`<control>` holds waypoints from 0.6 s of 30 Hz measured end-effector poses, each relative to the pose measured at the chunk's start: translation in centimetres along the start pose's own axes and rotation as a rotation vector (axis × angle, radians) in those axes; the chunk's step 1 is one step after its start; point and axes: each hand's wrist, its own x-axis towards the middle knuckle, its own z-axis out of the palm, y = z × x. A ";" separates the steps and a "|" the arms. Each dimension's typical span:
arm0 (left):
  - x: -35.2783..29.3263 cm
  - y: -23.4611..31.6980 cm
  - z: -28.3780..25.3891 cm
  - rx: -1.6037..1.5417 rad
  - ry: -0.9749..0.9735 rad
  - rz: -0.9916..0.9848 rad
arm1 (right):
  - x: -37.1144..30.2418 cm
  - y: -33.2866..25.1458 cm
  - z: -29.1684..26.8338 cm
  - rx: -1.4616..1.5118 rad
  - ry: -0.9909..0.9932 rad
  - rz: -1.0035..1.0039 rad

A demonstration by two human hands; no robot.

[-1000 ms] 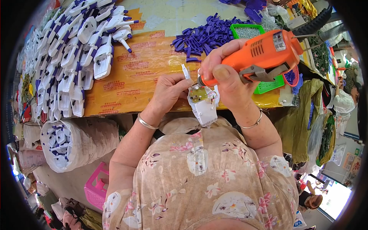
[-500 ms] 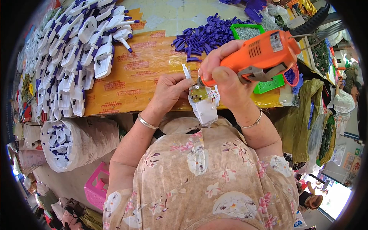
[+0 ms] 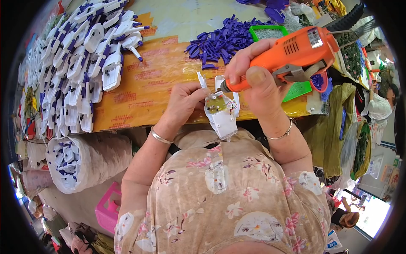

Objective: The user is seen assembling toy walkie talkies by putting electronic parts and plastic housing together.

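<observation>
At the near table edge, my left hand [image 3: 182,103] pinches the upper end of a white plastic housing [image 3: 226,126] between thumb and fingers. The housing lies open, showing a yellow-green circuit board [image 3: 216,104] and thin coloured wires beside it. My right hand [image 3: 259,80] is wrapped round an orange electric screwdriver [image 3: 292,53], its nose pointing down-left. The screwdriver's tip is close to the board's upper edge; I cannot tell whether it touches. Another white plastic part [image 3: 219,81] shows behind the housing, partly hidden by the tool.
White-and-purple plastic housings [image 3: 91,55] are heaped at the left. Purple plastic pieces [image 3: 224,40] lie at the far middle, near a green tray of small metal parts [image 3: 268,28]. At right are another green tray [image 3: 297,90] and a red bowl [image 3: 323,81]. A filled sack [image 3: 101,154] sits below left.
The screwdriver and my right hand have moved slightly right, and its tip has shifted up from the board. The housing has moved a little left, uncovering more of the white part behind it.
</observation>
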 end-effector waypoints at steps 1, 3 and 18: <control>0.0 -0.1 -0.1 -0.001 0.011 -0.003 | 0.0 -0.1 0.1 0.000 0.001 0.000; 0.1 0.0 0.0 0.001 0.019 -0.008 | 0.0 0.0 0.4 0.042 0.056 0.013; -0.2 1.4 1.0 0.231 -0.087 0.325 | 1.8 0.3 -1.0 -0.062 0.070 -0.046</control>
